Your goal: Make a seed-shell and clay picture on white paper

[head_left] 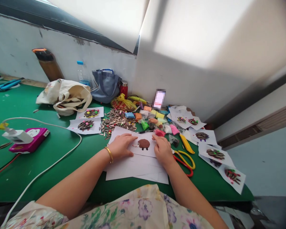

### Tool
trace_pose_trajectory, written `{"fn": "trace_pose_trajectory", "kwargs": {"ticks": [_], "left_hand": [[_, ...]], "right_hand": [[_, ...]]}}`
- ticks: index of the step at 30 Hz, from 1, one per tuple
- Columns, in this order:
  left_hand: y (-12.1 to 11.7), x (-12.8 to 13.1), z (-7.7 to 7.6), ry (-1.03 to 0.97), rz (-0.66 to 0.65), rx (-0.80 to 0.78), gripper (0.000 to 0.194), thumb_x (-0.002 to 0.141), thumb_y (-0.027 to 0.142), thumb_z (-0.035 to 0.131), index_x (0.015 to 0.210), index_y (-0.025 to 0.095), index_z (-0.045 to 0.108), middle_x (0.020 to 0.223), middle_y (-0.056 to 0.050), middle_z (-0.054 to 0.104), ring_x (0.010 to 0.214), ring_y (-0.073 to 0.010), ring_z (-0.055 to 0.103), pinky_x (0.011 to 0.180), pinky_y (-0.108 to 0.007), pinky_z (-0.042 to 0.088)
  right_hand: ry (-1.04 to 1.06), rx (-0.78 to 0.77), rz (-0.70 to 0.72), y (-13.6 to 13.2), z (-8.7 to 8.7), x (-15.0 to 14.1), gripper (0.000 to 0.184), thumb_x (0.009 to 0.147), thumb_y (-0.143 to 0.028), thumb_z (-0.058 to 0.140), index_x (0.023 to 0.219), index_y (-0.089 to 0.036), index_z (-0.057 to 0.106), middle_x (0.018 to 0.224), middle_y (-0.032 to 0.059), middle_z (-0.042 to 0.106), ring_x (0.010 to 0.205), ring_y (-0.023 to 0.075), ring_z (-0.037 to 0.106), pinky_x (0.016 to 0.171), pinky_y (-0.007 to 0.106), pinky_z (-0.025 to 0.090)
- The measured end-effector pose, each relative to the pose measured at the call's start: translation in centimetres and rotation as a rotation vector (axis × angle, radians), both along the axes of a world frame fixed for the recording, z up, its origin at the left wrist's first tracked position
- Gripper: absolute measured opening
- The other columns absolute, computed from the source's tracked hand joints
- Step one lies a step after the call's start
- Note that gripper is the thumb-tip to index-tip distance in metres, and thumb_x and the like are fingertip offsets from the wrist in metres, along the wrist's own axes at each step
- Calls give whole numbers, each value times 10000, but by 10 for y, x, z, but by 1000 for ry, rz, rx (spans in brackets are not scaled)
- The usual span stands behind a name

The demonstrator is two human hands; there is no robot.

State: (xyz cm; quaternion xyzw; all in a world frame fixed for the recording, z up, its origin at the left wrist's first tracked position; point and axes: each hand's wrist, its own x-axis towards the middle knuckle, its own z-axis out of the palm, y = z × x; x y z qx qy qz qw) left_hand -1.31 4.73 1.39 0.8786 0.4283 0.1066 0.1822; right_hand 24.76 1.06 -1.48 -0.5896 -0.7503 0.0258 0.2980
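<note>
A white paper card (136,151) with a brown, hedgehog-like shape (143,144) on dark little feet lies in front of me on more white sheets (124,168). On the card's left side rests my left hand (122,145), fingers extended and thumb apart, a gold bracelet at the wrist. My right hand (162,149) touches the card's right edge with its fingers stretched forward. Neither hand visibly holds anything. Beyond the card, a heap of striped sunflower seeds (118,121) spreads beside packets of coloured clay (147,119). A dark pen-like tool (145,131) lies just above the card.
Scissors (189,162) and a yellow cutter (187,144) lie to the right. Seed-covered cards (218,154) line the right edge; others (85,125) lie left. A magenta power adapter (30,140), white cable (47,170), cloth bags (106,86) and a phone (159,98) surround the work area.
</note>
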Motion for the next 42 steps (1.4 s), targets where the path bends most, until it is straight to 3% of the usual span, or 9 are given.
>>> {"fn": "trace_pose_trajectory", "kwargs": {"ticks": [9,15,24,33,36,39,42], "left_hand": [[-4,-2,11,-55,0,48,912,573,491,825,1388,289,468,1388,-95,491,1259,-305,470,1055,-417,346],[-14,2,10,74,27,68,992,554,475,840,1428,293,407,1497,-117,390,1373,-336,337,1103,-499,272],[-23,1,17,206,57,11,1008,614,489,793,1471,208,342,1574,-155,240,1456,-345,180,1163,-521,179],[-40,-20,4,218,89,-19,953,745,592,638,1494,125,278,1568,-188,232,1467,-325,142,1184,-464,164],[-37,-21,5,208,84,-11,999,718,613,656,1497,123,266,1560,-188,261,1460,-328,176,1176,-459,190],[-24,-19,14,207,81,14,961,689,604,693,1459,138,357,1503,-188,380,1399,-338,329,1129,-429,290],[0,-17,26,174,122,57,614,836,572,552,1302,172,558,1239,-153,619,1134,-303,580,964,-401,443]], "right_hand": [[-109,-108,-9,-1,1,-7,503,798,-52,467,1264,-208,579,1243,63,647,1182,213,533,995,374,329],[-101,-120,28,1,-1,-5,526,794,-46,467,1278,-225,566,1238,55,653,1161,204,561,1002,386,328],[-93,-37,103,2,-10,-4,592,768,-26,426,1320,-202,547,1294,77,591,1214,221,500,1053,393,368],[-154,-91,177,5,-8,-2,593,766,-21,418,1321,-186,549,1289,79,585,1208,217,487,1087,396,361],[-160,-106,183,7,-5,-2,585,773,-25,420,1319,-188,553,1293,76,583,1204,216,489,1084,386,363],[-147,-112,173,9,-5,-2,582,778,-29,418,1323,-184,548,1291,79,582,1206,212,487,1083,378,362],[-131,-120,163,10,-7,-2,588,768,-31,428,1326,-179,544,1289,81,583,1207,212,486,1085,379,357]]}}
